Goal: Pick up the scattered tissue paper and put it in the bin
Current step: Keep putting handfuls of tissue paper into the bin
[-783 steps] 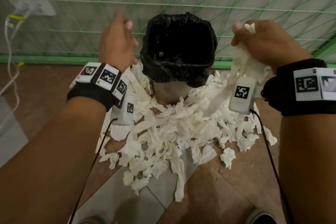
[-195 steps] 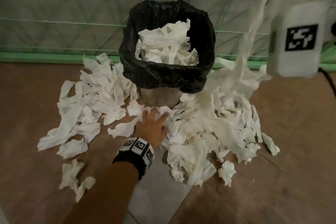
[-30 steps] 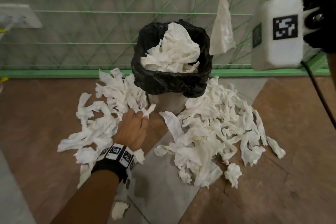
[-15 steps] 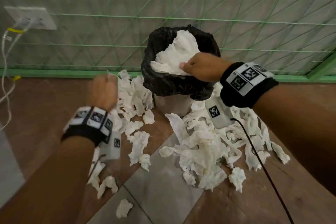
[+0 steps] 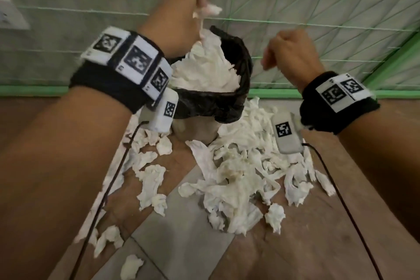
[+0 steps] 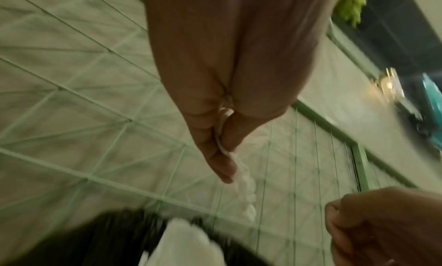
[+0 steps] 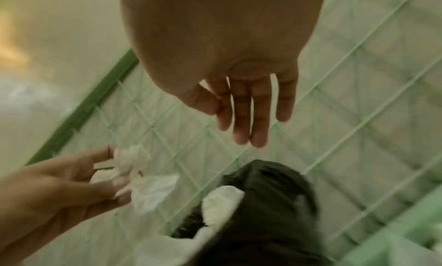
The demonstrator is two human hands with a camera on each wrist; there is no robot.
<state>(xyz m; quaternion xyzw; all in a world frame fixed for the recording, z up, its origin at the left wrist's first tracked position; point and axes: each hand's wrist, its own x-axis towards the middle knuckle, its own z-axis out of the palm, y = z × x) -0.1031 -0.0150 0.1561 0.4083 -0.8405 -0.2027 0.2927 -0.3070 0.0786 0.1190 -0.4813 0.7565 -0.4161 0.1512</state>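
Note:
A bin with a black liner (image 5: 227, 102) stands against the wall, heaped with white tissue (image 5: 204, 70). My left hand (image 5: 181, 18) is raised over the bin's rim and pinches a tissue strip (image 5: 208, 10) that hangs down toward the heap; the left wrist view shows the strip (image 6: 244, 190) trapped between thumb and fingers (image 6: 215, 156). My right hand (image 5: 291, 57) hovers right of the bin, and its fingers (image 7: 248, 119) are relaxed and hold nothing. Scattered tissue (image 5: 238, 173) covers the floor in front and right of the bin, with smaller scraps (image 5: 150, 179) to the left.
A wall laced with green netting (image 5: 318, 18) rises behind the bin, with a green rail (image 5: 272, 93) at its foot. A wall socket (image 5: 9, 16) sits at far left. Black cables (image 5: 329, 177) trail from both wrist devices. The floor is brown with a grey tile strip (image 5: 181, 234).
My left hand rose from low on the left to above the bin, carrying a tissue strip. My right hand lifted off the bin's heap and moved right, empty.

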